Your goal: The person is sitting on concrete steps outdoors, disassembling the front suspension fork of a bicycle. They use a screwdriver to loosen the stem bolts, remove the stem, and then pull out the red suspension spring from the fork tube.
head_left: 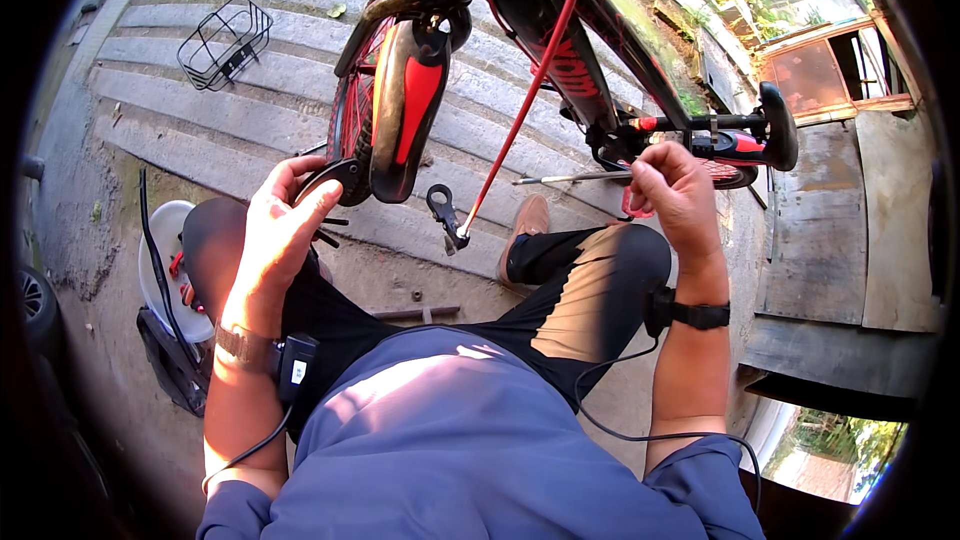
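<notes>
A black and red bicycle (pixel 560 50) stands in front of me over concrete steps. Its black and red saddle (pixel 405 110) hangs near my left hand (pixel 280 240), which grips a black curved part (pixel 335 178) just beside the saddle. My right hand (pixel 675 190) is closed on a thin metal tool (pixel 570 178) whose shaft points left, close to the black handlebar grip (pixel 775 125). A red cable (pixel 525 90) runs down from the frame between my hands and ends in a small black clamp piece (pixel 445 215) that dangles free.
A black wire basket (pixel 225 40) lies on the steps at the upper left. A white tub (pixel 160 240) with tools sits on the ground by my left knee, with a tyre (pixel 30 300) beyond it. A small rod (pixel 415 313) lies between my legs. Wooden boards (pixel 830 220) stand at the right.
</notes>
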The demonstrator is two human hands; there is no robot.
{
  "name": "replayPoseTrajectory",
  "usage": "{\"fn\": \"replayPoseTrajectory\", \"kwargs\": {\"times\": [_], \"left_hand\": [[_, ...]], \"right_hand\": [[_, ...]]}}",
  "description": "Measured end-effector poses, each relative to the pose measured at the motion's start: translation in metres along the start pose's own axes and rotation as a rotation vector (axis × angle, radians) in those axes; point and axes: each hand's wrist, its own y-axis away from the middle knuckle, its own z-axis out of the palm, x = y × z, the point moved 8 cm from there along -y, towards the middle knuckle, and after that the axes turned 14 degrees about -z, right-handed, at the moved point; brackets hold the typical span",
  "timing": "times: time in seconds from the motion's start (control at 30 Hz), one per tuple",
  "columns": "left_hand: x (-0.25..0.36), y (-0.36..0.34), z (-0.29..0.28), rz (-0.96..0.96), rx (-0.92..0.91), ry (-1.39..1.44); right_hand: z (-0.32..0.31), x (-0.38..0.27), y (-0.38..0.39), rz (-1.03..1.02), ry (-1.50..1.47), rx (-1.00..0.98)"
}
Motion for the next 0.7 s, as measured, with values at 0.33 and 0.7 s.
{"fn": "replayPoseTrajectory", "kwargs": {"times": [0.33,0.7], "left_hand": [[-0.003,-0.002,0.0,-0.006,0.036,-0.01],[-0.002,-0.002,0.0,-0.019,0.017,-0.005]], "right_hand": [[0.004,0.054,0.023,0.189,-0.257,0.011],[-0.041,0.039,0.05,0.029,-0.584,0.176]]}}
